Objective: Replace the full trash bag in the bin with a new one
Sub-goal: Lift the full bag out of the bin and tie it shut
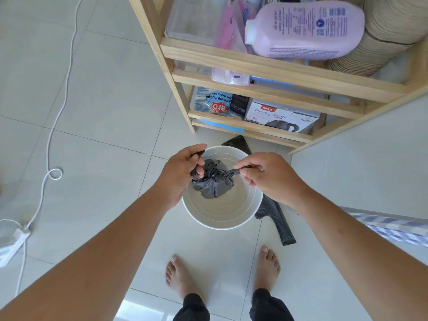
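Observation:
A round white bin (222,218) stands on the tiled floor in front of my bare feet. Above its mouth hangs a small dark grey trash bag (214,184), bunched and knotted at the top. My left hand (183,172) grips one twisted bag ear at the left. My right hand (266,174) pinches the other twisted ear at the right, and the two ears are pulled apart across the knot. A flat, folded dark bag (278,218) lies on the floor behind and to the right of the bin, partly hidden by it.
A wooden shelf rack (254,59) stands just behind the bin, holding a pink bottle (305,28), a kettle box (282,117) and packets. A white cable (58,117) with a power strip (11,242) runs along the floor at the left. A checked cloth (393,228) lies at the right.

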`<state>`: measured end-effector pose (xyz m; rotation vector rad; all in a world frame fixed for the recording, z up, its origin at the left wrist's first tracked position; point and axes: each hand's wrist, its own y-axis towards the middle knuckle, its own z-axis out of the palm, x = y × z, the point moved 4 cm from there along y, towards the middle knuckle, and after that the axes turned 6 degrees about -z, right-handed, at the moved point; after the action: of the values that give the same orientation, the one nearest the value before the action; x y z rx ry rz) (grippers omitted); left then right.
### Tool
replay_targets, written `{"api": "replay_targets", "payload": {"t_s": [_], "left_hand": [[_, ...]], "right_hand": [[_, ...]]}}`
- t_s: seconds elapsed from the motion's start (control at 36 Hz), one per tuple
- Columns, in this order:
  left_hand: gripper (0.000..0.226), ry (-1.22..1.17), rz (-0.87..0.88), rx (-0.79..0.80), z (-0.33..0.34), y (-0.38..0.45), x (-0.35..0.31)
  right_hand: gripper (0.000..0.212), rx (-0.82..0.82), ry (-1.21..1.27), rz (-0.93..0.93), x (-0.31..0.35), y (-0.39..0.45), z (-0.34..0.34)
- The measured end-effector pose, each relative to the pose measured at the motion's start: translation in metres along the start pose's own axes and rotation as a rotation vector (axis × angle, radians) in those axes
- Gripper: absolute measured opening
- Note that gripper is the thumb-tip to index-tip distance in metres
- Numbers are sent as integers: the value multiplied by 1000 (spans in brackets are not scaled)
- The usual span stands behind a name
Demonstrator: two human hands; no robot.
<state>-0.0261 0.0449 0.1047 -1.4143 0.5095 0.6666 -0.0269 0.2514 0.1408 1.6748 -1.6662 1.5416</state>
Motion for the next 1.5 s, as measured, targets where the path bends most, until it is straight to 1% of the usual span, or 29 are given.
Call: {"api": "replay_targets", "payload": {"t_s": [0.06, 0.14, 0.25, 0.42, 0.5, 0.58, 0.67, 0.72, 0.81, 0.89, 0.97, 1.0, 1.03, 1.08, 1.11, 1.14, 1.19, 1.28, 1.39, 1.42, 1.44, 1.5], "left_hand": [[27, 96, -1, -55, 2, 2, 4], [17, 158, -21, -136, 4, 2, 9], [9, 212, -37, -155, 7, 1, 12], [13, 387, -27, -125, 15, -2, 15], [24, 550, 24, -90, 22, -4, 13], [31, 730, 93, 2, 31, -9, 8], [21, 807, 199, 117, 42, -18, 0], [14, 795, 212, 128, 43, -16, 0], [11, 734, 219, 86, 40, -10, 2], [24, 728, 229, 53, 39, -6, 5], [34, 652, 175, 54, 34, -5, 9], [35, 623, 167, 55, 33, -5, 9], [34, 602, 167, 58, 32, -5, 9], [20, 567, 171, 49, 31, -5, 7], [12, 540, 167, 45, 31, -5, 7], [9, 515, 159, 48, 31, -4, 7], [11, 497, 137, 45, 31, -4, 9], [16, 470, 114, 42, 31, -4, 10], [21, 444, 96, 12, 31, -5, 10], [23, 444, 88, -5, 31, -5, 10], [24, 456, 78, -26, 30, -4, 11], [27, 498, 40, -76, 29, -1, 11]], "right_hand": [[22, -18, 24, -20, 6, -1, -1], [20, -57, 93, -33, 13, -2, -1], [17, -98, 175, -23, 16, -1, -2], [15, -104, 209, -15, 17, 0, -2], [12, -108, 237, 2, 15, 1, -3], [11, -116, 283, 22, 13, 1, -2], [13, -114, 325, 29, 12, 1, -2], [14, -106, 348, 36, 11, 1, -2], [14, -100, 382, 26, 10, 0, -2], [22, -140, 442, 57, 5, 0, -4], [27, -212, 512, 143, -10, 0, -5], [28, -201, 493, 180, -15, 0, -2], [29, -165, 460, 215, -21, -2, 3], [28, -73, 429, 264, -29, -6, 19], [28, -51, 440, 273, -31, -7, 27], [26, -55, 462, 267, -32, -8, 34], [21, -126, 496, 239, -33, -8, 43], [21, -234, 513, 218, -35, -6, 48], [14, -306, 504, 165, -34, -4, 51], [13, -330, 459, 111, -32, -3, 51], [12, -356, 354, 25, -29, -2, 50], [14, -374, 42, -197, -19, -2, 48]]}}
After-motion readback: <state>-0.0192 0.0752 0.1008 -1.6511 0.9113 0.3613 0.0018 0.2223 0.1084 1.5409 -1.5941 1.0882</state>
